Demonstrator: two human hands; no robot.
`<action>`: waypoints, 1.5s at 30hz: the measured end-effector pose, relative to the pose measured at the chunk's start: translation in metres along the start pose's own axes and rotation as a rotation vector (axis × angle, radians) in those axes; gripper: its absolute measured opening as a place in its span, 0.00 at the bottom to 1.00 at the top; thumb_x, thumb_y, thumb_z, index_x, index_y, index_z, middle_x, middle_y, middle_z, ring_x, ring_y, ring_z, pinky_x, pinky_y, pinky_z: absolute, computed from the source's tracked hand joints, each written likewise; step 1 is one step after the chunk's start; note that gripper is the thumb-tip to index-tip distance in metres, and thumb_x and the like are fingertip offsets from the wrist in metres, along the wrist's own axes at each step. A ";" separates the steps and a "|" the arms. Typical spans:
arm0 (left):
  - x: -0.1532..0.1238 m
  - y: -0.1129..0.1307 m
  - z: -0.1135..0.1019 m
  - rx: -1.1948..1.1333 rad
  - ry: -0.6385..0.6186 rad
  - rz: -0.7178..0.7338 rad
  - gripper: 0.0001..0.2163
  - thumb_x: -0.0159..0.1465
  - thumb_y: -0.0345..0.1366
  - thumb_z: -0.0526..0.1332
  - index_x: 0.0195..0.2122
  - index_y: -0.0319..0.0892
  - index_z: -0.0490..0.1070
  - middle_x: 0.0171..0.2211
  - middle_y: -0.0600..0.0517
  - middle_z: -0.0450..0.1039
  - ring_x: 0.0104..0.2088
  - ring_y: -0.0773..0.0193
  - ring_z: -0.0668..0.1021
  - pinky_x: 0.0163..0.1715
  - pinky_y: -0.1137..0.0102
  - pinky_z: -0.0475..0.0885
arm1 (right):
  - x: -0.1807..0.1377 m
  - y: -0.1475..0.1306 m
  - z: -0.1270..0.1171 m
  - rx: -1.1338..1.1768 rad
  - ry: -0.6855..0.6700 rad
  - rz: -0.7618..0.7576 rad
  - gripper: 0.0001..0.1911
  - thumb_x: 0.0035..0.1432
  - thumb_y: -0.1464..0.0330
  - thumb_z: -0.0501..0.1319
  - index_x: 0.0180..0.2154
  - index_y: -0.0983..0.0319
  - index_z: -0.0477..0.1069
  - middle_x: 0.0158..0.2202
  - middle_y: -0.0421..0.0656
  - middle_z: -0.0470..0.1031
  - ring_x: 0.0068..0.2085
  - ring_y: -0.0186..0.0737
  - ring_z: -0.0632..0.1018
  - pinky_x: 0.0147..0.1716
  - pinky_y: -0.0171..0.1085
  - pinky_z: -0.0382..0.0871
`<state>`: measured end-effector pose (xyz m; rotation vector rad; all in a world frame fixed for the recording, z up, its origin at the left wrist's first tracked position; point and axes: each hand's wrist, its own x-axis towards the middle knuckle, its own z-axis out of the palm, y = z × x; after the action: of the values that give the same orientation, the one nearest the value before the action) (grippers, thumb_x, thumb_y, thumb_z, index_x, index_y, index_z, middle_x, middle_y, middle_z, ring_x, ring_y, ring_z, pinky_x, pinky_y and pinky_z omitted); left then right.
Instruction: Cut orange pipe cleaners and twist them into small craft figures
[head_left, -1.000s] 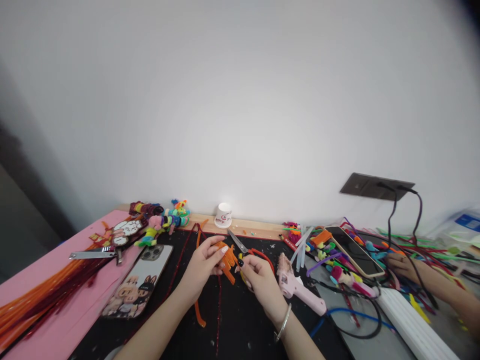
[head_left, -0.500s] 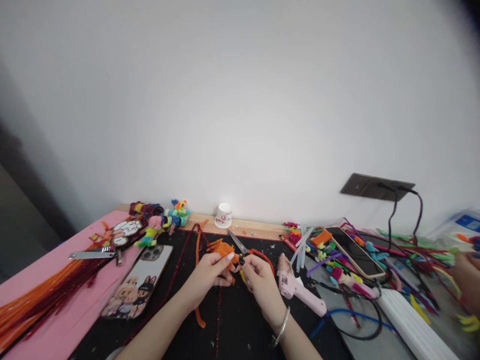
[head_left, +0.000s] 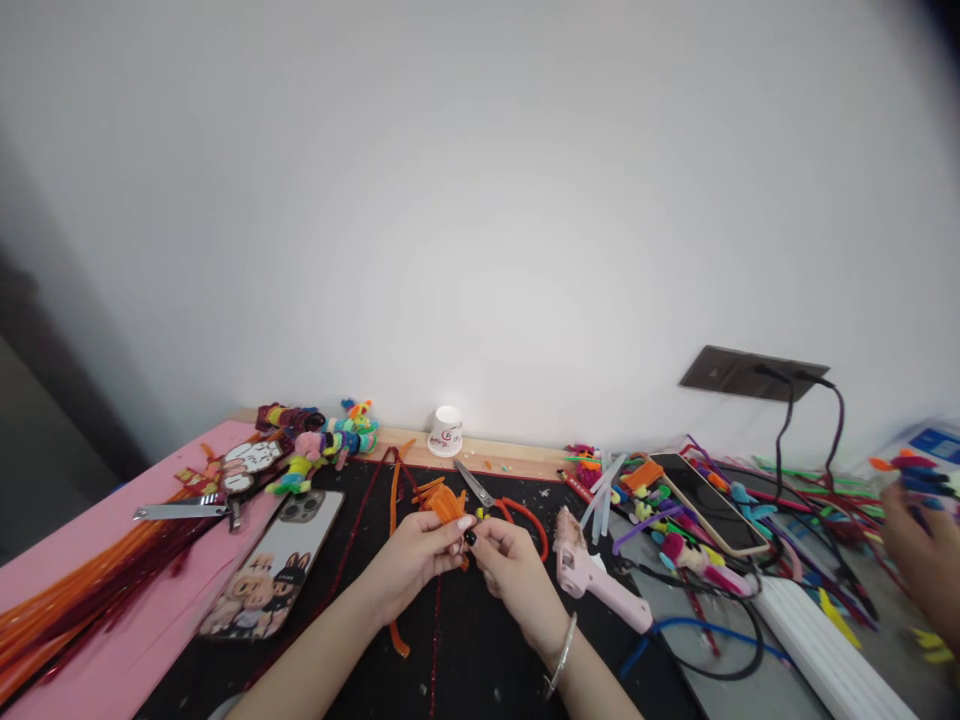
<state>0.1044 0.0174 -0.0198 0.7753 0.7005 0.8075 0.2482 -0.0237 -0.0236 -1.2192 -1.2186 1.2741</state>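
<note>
1. We record soft, moderately bright light; the wall (head_left: pixel 480 210) is brightest near frame centre and grades to grey toward the corners.
2. We note deep shade along the left edge and a blurred black wedge in the upper right corner.
3. We observe a small highlight on the bracelet (head_left: pixel 562 655) at lower centre-right.
4. We identify wide-angle stretch at lower right, where the power strip (head_left: pixel 832 650) splays outward.
5. We find the package (head_left: pixel 934 440) smeared at the right edge and the orange bundle (head_left: pixel 445 503) soft in detail.
</note>
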 end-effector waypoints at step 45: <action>0.001 0.006 -0.006 0.779 -0.063 0.187 0.16 0.56 0.46 0.64 0.21 0.39 0.69 0.15 0.57 0.64 0.17 0.69 0.66 0.21 0.73 0.59 | 0.008 0.010 -0.008 -0.022 0.217 -0.113 0.25 0.55 0.47 0.57 0.20 0.57 0.55 0.16 0.31 0.50 0.18 0.29 0.51 0.17 0.32 0.42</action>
<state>0.0980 0.0230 -0.0188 1.5796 0.9044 0.6647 0.2560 -0.0162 -0.0342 -1.2513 -1.1287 1.0198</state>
